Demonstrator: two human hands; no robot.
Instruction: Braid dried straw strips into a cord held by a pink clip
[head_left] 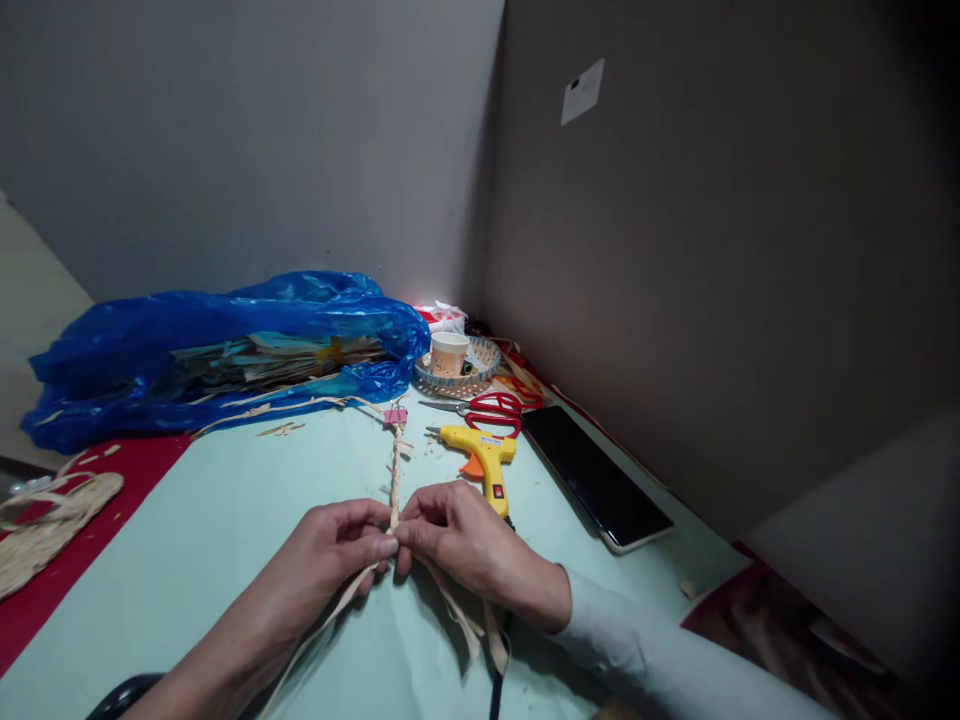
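A pale braid (pixel 395 468) of dried plant strips runs away from me over the light green table cover. At its far end a pink binder clip (pixel 395 416) grips it. My left hand (pixel 346 540) pinches the near end of the braid between thumb and fingers. Right beside it, my right hand (pixel 442 530) also pinches the braid, the fingertips of both hands nearly touching. Loose strips (pixel 457 610) hang from under my right hand toward me, and one long strip (pixel 319 630) trails below my left hand.
A yellow glue gun (pixel 487 460) lies just beyond my right hand, with red-handled scissors (pixel 491 410) behind it. A black tablet (pixel 600 480) rests to the right. Farther back are a woven basket (pixel 480 370), a paper cup (pixel 448 355) and a blue plastic bag (pixel 225 320) of strips. Woven pieces (pixel 45 530) lie left.
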